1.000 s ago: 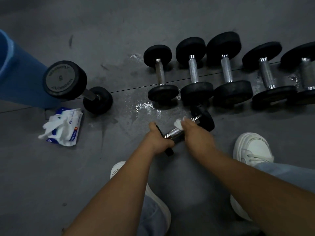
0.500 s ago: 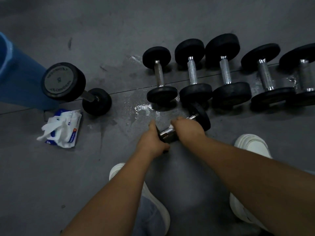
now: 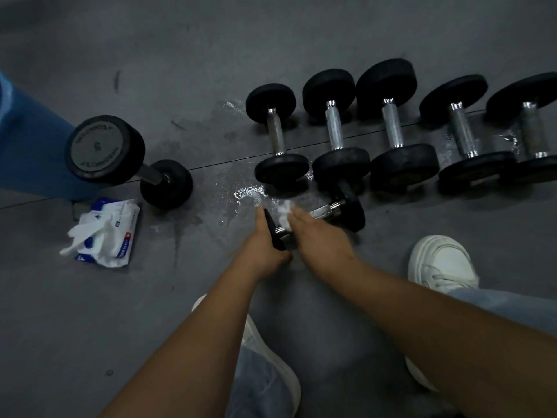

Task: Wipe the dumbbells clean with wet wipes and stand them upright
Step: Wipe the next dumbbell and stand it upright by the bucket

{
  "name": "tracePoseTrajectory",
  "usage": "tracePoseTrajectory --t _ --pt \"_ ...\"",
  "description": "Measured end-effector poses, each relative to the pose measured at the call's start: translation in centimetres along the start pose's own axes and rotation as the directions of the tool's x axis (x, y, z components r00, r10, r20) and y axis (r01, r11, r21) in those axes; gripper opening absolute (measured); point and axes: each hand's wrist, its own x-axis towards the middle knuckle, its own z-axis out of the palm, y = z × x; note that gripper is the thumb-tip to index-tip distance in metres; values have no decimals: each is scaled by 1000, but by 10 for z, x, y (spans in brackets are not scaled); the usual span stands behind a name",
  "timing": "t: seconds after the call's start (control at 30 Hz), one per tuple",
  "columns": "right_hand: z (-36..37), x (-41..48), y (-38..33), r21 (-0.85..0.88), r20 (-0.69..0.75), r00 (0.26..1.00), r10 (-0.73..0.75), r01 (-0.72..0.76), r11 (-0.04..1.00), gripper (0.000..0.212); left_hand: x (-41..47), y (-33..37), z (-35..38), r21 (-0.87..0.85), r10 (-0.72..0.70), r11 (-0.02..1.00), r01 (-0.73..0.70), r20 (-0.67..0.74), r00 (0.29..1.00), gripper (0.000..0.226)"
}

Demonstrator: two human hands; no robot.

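Left hand (image 3: pixel 265 248), fingers wrapped round the near head of the small dumbbell (image 3: pixel 351 212), which lies on the wet floor (image 3: pixel 180 312) just near of the row of five dumbbells (image 3: pixel 334 128). Right hand (image 3: pixel 319 239), fingers curled over a wet wipe (image 3: pixel 284 214) (white, bunched up), pressing it onto the chrome handle.

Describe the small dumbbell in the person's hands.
The small dumbbell has black, rubbery-looking round heads and a shiny metal handle. It is slanted, just before the dumbbell row. The left hand grips its near head; the right hand holds a white wet wipe against the handle. Floor contact is unclear.
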Motion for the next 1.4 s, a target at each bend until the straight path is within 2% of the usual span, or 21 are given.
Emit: tracePoseTrajectory --t 0.07,0.17,0.23,0.33,0.43,0.47,0.57,0.6,0.7,0.8,0.83,0.93,1.03,1.1,1.23,1.33,1.4 --pt "-1 -1 3 -98 10 1000 14 -13 995 59 0 0 1 25 -13 1000 13 -20 1000 119" --pt "9 -19 -4 -201 83 995 -63 78 977 60 3 1 2 10 -25 1000 26 -48 999 116" --pt "5 -16 1 -200 38 998 -53 60 978 57 4 3 2 6 -38 999 38 -55 998 113" --pt "-2 -3 12 -192 -41 996 80 -87 978 57 7 3 2 7 -47 999 48 -62 997 113" --pt "13 -15 -2 -197 73 995 -70 83 977 57 5 2 4 -6 -37 999 37 -72 997 109" --pt "14 -17 -2 -171 86 993 -87 101 980 56 5 2 4 -11 -37 999 37 -69 997 108" --pt "4 -4 14 -159 -4 997 73 -73 985 58 8 3 1 -23 -62 998 61 -54 997 113" --pt "3 -3 14 -168 8 997 72 -70 983 57 8 3 0 -23 -68 997 67 -52 996 114" --pt "3 -10 4 -166 83 994 -74 87 982 47 7 6 -1 -32 -78 997 77 -41 996 112" --pt "-7 0 19 -151 -17 998 65 -66 986 51 7 8 -2 -43 -105 994 104 -35 994 115" --pt "-8 1 21 -167 -11 997 75 -75 983 53 7 9 -2 -47 -111 993 109 -31 993 115" --pt "-7 -5 13 -185 59 997 -52 62 981 48 7 10 -3 -46 -111 993 110 -23 994 118" --pt "-13 4 16 -190 8 1000 26 -24 981 51 7 11 -3 -41 -120 992 119 -27 992 115" --pt "-16 13 20 -229 31 995 97 -87 969 53 7 10 -3 -43 -118 992 116 -43 992 111" --pt "-18 22 21 -220 93 992 84 -61 973 41 5 13 -9 -61 -153 987 151 -34 988 104" --pt "-20 13 24 -211 187 982 28 12 977 48 -1 14 -9 -29 -182 983 183 44 982 107" --pt "-15 6 28 -213 112 994 14 10 977 46 -4 12 -6 -54 -173 983 176 47 984 113"
